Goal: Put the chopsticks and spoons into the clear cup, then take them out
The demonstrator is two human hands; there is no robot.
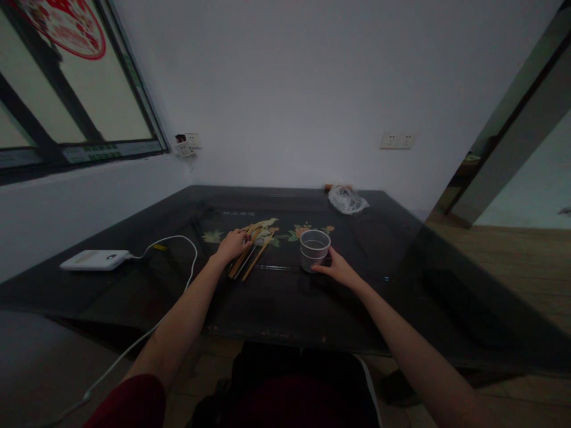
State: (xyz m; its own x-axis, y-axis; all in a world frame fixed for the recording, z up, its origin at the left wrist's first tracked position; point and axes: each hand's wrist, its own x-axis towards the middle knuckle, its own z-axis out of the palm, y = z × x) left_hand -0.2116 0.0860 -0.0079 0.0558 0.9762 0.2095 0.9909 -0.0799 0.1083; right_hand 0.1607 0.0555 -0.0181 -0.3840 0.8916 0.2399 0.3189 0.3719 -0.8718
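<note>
Several wooden chopsticks point(252, 261) lie in a loose bundle on the dark table, with the light handle and bowl of what looks like a spoon point(259, 242) among them. My left hand point(235, 244) reaches onto the bundle from the left, its fingers curled on the chopsticks; how many it grips is hidden. To the right stands a grey, round cup point(313, 252), upright and open at the top, with a ridge around its side. My right hand point(341, 270) holds it from the right, thumb near its base and fingers partly hidden behind it.
A white power bank point(96, 260) sits at the left, its white cable point(195, 255) running over the table edge beside my left arm. A crumpled clear plastic bag point(347, 200) lies at the back. A dark flat object point(464, 306) rests on the right side. The wall borders the table's far edge.
</note>
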